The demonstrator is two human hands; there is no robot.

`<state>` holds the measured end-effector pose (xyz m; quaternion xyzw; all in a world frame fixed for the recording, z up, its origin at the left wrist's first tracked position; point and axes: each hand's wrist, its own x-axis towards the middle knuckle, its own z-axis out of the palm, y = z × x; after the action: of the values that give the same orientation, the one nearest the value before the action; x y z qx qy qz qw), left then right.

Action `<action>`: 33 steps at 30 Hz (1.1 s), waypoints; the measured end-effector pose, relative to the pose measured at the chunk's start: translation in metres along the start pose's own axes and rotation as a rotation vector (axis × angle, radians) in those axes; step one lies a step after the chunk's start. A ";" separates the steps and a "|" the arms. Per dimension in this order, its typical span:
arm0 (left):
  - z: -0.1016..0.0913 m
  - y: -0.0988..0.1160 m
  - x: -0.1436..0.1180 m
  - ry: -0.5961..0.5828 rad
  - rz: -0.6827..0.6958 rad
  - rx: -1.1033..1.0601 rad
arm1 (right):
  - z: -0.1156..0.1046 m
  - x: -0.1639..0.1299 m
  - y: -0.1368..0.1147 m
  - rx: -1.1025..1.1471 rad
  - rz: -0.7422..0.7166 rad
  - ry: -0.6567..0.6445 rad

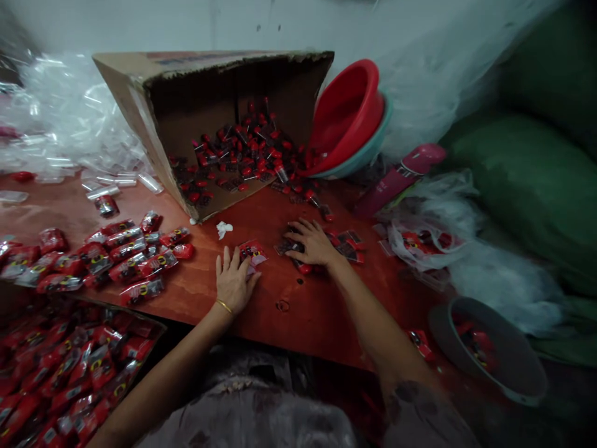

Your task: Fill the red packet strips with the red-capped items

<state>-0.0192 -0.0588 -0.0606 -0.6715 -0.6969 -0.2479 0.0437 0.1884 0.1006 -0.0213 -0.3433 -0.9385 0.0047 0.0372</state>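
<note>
My left hand (233,281) lies on the red tabletop (261,311) with its fingers spread. Its fingertips and thumb are at the edge of a flat red printed packet (254,251). To the right, my right hand (311,242) reaches over small dark pieces with red ends (285,247), fingers apart. One dark piece shows by its fingertips, though a firm hold on it is not visible. More dark and red pieces (347,246) lie beside and partly under that hand.
A cardboard box (124,93) on its side spills red-capped pieces (252,146). Filled red packets (125,249) lie at left, above a full box of packets (69,373). A red basin (345,118), magenta bottle (396,180), plastic bag (424,249) and grey bowl (508,354) stand at right.
</note>
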 end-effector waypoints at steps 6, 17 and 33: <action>-0.035 -0.026 0.001 0.072 -0.062 0.023 | 0.000 0.000 0.000 0.010 -0.011 0.017; -0.032 -0.080 0.087 -0.151 -0.214 0.217 | 0.001 0.002 0.000 0.030 0.029 0.048; -0.039 -0.046 0.089 -0.148 -0.124 0.144 | 0.003 0.000 0.001 0.051 0.045 0.053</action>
<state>-0.0819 0.0083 -0.0048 -0.6387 -0.7544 -0.1492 0.0250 0.1891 0.1015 -0.0240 -0.3631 -0.9288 0.0206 0.0706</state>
